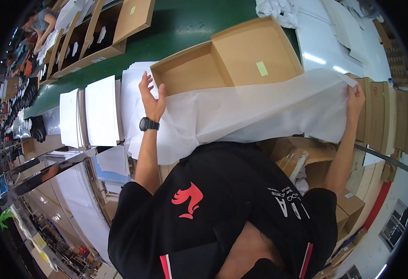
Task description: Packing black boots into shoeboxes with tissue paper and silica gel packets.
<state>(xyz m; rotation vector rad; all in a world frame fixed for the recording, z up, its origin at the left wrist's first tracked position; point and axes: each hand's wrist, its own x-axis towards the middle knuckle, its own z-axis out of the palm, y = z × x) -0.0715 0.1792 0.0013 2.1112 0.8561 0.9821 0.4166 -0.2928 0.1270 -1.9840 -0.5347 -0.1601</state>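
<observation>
A large sheet of thin white tissue paper (259,109) spans the front of an open brown cardboard box (192,69), covering its near edge. The box's lid (255,51) lies folded back to the right and bears a pale green sticky note (262,69). My right hand (355,98) pinches the paper's far right corner between thumb and fingers, lifting it. At the box's left front corner, my left hand (153,100) is open, fingers spread and thumb apart, beside the paper's left end; the wrist wears a black watch.
Stacks of white sheets (102,111) stand left of the box. More open cardboard boxes (90,46) line the green table's far left, near a co-worker (41,25). Upright flat brown boxes (376,111) stand at right; crumpled white wrapping (278,13) lies behind the lid.
</observation>
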